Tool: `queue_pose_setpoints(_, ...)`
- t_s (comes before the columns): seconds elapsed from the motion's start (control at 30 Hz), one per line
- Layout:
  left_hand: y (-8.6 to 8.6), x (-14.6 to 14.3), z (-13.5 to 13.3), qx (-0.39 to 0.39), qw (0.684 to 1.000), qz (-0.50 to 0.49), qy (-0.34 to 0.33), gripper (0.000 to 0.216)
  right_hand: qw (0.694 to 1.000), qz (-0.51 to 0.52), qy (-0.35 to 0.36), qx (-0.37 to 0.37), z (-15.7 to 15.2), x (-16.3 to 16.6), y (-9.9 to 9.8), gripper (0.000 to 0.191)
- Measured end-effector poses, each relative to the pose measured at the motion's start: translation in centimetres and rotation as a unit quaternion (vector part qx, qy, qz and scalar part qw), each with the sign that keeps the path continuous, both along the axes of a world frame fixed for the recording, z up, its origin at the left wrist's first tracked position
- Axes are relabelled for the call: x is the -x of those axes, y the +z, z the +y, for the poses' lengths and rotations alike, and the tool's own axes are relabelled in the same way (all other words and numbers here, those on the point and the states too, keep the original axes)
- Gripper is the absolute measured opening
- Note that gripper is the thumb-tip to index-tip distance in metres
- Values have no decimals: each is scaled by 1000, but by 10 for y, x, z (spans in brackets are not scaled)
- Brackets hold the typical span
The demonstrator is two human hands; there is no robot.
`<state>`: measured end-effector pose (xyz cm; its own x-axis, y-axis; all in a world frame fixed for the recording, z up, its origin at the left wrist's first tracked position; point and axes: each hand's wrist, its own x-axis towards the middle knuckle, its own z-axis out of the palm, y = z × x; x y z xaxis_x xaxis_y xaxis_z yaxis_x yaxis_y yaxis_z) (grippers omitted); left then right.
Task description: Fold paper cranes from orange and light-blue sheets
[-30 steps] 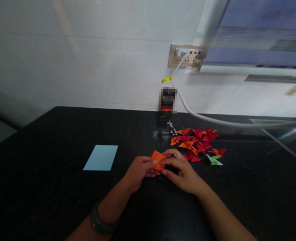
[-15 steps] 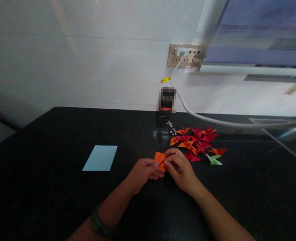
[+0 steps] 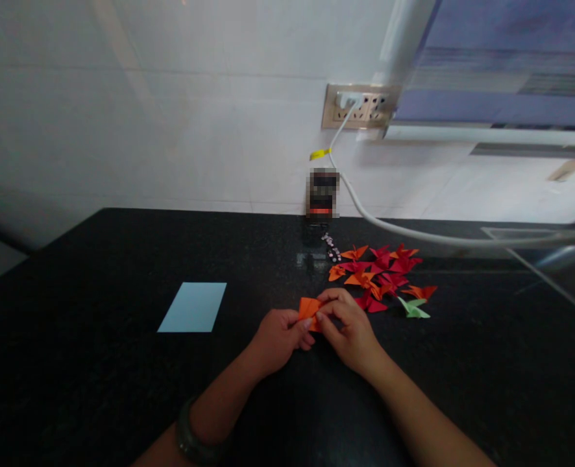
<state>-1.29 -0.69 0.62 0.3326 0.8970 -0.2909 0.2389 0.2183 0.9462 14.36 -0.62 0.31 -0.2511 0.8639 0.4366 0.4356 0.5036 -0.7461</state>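
Note:
A small folded piece of orange paper (image 3: 308,307) is pinched between both my hands, just above the black countertop (image 3: 97,363). My left hand (image 3: 278,337) grips its left side with closed fingers. My right hand (image 3: 348,327) pinches its right edge with thumb and fingertips pressed together. Most of the paper is hidden by my fingers. Right behind my right hand lies a pile of folded paper shapes (image 3: 378,275) in orange and red, with a green one (image 3: 413,309) at its right end.
A flat light blue sheet (image 3: 193,306) lies on the counter to the left. A small dark object (image 3: 322,193) stands against the tiled wall. A white cable (image 3: 414,235) runs from the wall socket (image 3: 358,107) across to the right.
The orange paper has become more compact between my fingers. My right hand has closed in on it, and both hands have drawn closer together.

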Motion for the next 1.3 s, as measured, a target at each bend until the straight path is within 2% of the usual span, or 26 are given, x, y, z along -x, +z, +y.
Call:
queue_pose_setpoints(0.1,0,0,0,-4,1000,0,9,28,1000,18,-1,23,-1,1,1,12)
queue_pose_setpoints(0.2,2,0,-1,-3,1000,-1,19,27,990,98,-20,98,-1,3,0,3)
queue_pose_setpoints(0.3,4,0,-2,-20,1000,4,12,29,956,198,-19,215,-1,6,-3,29)
queue_pose_setpoints(0.37,4,1,-3,-43,999,13,0,31,935,209,1,286,-2,10,-5,29)
queue_pose_setpoints(0.43,5,1,-4,-63,998,26,-11,32,925,210,9,317,-3,13,-6,25)
queue_pose_setpoints(0.57,8,0,-5,-79,996,42,-10,29,925,244,-10,293,-5,16,-7,30)
queue_pose_setpoints(0.7,8,3,-4,-81,996,23,-22,31,926,217,-8,310,-5,13,-7,33)
queue_pose_setpoints(0.83,4,10,1,-63,997,18,-40,30,944,188,21,269,-3,7,-4,23)
queue_pose_setpoints(0.93,4,12,5,-36,999,3,34,23,960,157,8,231,-2,5,-6,14)
queue_pose_setpoints(1.07,6,12,8,41,987,-63,141,21,973,115,-2,199,-5,7,-11,6)
queue_pose_setpoints(1.17,6,12,7,88,973,-147,152,25,981,111,17,159,-7,9,-13,6)
queue_pose_setpoints(1.3,4,12,6,93,964,-207,136,24,982,128,27,138,-7,10,-9,11)
